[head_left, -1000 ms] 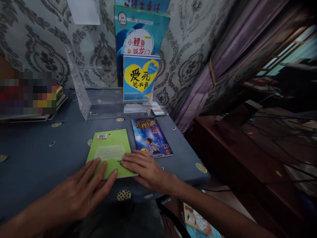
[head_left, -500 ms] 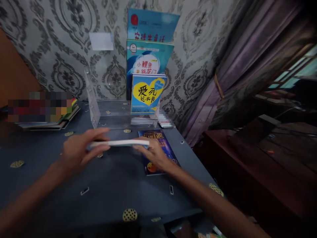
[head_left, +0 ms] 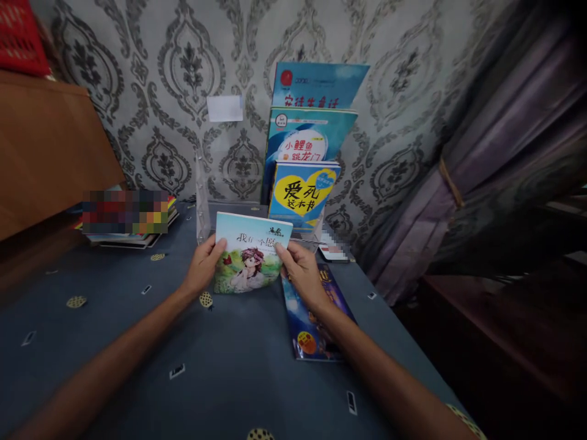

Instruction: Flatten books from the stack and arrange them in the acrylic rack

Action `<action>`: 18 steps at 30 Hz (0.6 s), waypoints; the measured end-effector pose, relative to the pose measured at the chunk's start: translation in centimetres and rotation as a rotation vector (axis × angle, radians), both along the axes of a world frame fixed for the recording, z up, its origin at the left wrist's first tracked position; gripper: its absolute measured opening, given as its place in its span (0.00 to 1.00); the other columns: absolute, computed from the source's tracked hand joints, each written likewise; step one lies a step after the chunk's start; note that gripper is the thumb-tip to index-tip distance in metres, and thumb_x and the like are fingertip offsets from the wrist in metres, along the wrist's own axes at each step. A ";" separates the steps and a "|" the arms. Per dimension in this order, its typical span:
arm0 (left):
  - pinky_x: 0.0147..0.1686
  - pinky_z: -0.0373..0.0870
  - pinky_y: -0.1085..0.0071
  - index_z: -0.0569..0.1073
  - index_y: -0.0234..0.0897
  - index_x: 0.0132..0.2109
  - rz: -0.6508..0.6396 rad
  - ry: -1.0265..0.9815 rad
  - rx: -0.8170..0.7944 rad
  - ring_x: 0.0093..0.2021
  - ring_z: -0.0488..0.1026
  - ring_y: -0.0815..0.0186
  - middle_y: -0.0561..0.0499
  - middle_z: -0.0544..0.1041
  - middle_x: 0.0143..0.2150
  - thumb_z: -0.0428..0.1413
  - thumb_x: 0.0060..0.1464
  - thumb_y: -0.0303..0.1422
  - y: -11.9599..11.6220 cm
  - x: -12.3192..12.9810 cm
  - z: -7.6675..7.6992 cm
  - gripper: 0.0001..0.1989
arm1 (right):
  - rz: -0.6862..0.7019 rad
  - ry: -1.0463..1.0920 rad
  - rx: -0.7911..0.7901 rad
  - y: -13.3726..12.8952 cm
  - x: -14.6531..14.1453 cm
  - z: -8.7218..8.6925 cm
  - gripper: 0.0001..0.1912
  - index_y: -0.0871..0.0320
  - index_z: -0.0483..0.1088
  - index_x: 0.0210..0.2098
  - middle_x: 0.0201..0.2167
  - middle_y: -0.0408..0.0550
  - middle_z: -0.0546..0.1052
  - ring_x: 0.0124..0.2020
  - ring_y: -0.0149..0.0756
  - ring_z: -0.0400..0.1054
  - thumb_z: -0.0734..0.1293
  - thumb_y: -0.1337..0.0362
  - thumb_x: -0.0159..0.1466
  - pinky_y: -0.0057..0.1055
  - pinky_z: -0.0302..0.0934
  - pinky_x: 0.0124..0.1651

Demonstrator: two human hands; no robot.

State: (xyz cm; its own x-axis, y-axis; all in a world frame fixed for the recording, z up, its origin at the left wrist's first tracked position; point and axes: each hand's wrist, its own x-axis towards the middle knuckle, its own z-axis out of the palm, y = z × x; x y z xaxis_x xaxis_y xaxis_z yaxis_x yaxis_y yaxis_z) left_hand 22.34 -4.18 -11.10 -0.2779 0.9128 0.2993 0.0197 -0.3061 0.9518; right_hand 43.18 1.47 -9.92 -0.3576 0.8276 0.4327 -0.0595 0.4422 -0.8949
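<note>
Between my hands is a thin book (head_left: 250, 253) with a pale blue and green cover and a drawn figure, tilted with its cover toward me. My left hand (head_left: 205, 261) is closed on its left edge, thumb on the front. At the right edge, my right hand (head_left: 300, 269) grips it the same way. Just behind stands a clear plastic book rack (head_left: 202, 183) holding a yellow-and-blue book (head_left: 302, 194) in front and taller blue-green books (head_left: 316, 131) behind. A dark blue book (head_left: 305, 324) lies flat on the table, partly under my right forearm.
On the left of the dark patterned tablecloth (head_left: 137, 342) lies a stack of books (head_left: 132, 241), partly blurred out. A brown cabinet (head_left: 46, 146) with a red basket (head_left: 21, 36) on it stands beyond. Wallpaper closes the back, and a purple curtain (head_left: 422, 226) hangs at right.
The held book has turned from edge-on to showing its front cover, upright before the rack. Both hands still grip its sides. The camera view has shifted left and up.
</note>
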 end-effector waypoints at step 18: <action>0.26 0.74 0.71 0.74 0.36 0.39 -0.256 -0.234 -0.656 0.25 0.76 0.64 0.52 0.79 0.29 0.74 0.36 0.44 -7.3 -0.6 1.2 0.26 | -0.259 -0.869 0.232 1.6 10.2 -4.3 0.19 0.59 0.75 0.51 0.52 0.59 0.78 0.54 0.55 0.69 0.63 0.57 0.67 0.47 0.63 0.55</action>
